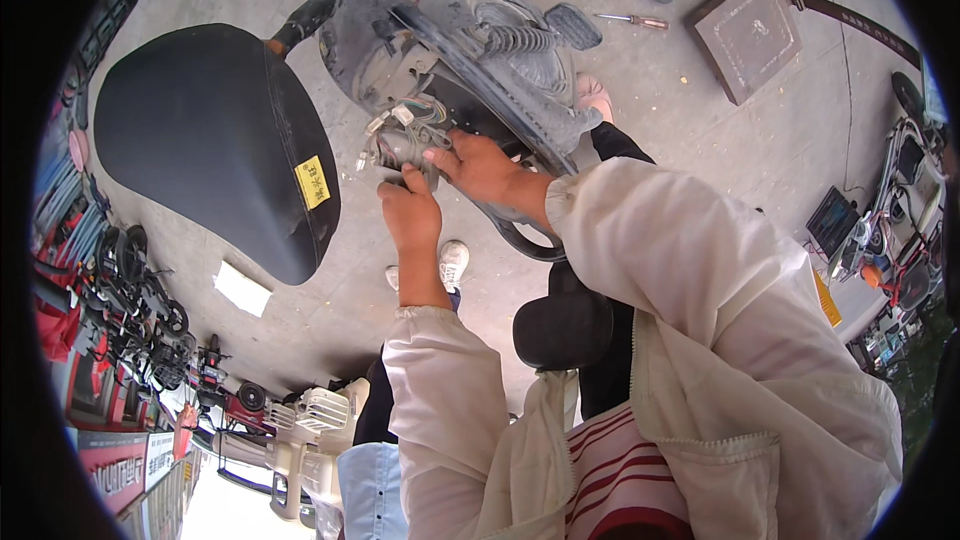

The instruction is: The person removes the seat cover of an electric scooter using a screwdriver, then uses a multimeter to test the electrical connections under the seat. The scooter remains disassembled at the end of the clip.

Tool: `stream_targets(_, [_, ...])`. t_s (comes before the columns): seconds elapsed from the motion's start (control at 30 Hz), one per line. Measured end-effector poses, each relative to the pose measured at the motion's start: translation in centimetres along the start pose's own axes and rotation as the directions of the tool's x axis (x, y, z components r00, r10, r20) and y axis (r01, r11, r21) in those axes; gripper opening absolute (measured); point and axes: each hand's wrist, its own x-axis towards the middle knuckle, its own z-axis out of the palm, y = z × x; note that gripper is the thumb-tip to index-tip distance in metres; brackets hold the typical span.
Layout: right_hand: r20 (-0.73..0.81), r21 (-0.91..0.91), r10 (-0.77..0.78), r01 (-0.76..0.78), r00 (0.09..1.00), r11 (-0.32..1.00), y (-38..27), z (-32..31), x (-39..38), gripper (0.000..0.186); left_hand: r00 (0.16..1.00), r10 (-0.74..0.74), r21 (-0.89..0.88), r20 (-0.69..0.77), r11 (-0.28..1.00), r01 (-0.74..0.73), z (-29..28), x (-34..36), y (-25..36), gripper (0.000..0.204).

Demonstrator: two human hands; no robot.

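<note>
Closest, a white jacket over a shirt with red stripes. Beside the jacket, a small black pad. Past the cuffs, two bare hands, close together. Right hand mostly curled, thumb in front, around a small gray part. Left hand half curled, fingertips at the low side of the same gray part; hard to tell if pinching or only touching. On top of the gray part, a messy bunch of thin wires with little white plugs.

Off to the left, a big black seat with a yellow sticker. Just past the hands, a dusty gray scooter, with a curly spring on it. The gray part and wires right by its near end.

Down on the floor, a white shoe and a white sheet. Farther up, a screwdriver near a flat brown box. Far off to the left, a row of motorbikes.
</note>
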Motion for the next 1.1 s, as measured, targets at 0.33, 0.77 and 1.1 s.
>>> stream_targets(0.33, [-0.036, 0.030, 0.013, -0.012, 0.999, 0.999, -0.9, 0.8, -0.7, 0.054, 0.993, 0.083, -0.032, -0.085, 0.996, -0.086, 1.0, 0.2, -1.6, 0.050])
stream_targets(0.77, [-0.007, 0.017, 0.035, -0.034, 0.999, 0.999, -0.9, 0.0, -0.7, 0.056, 0.948, -0.233, -0.207, 0.217, 0.938, 0.278, -3.5, 3.1, 1.6, 0.075])
stream_targets(1.1, [-0.083, 0.019, 0.000, 0.001, 0.997, 1.000, -0.6, 0.6, -0.2, 0.057, 0.945, -0.083, -0.300, 0.316, 0.936, 0.183, -4.6, 3.8, -0.1, 0.064])
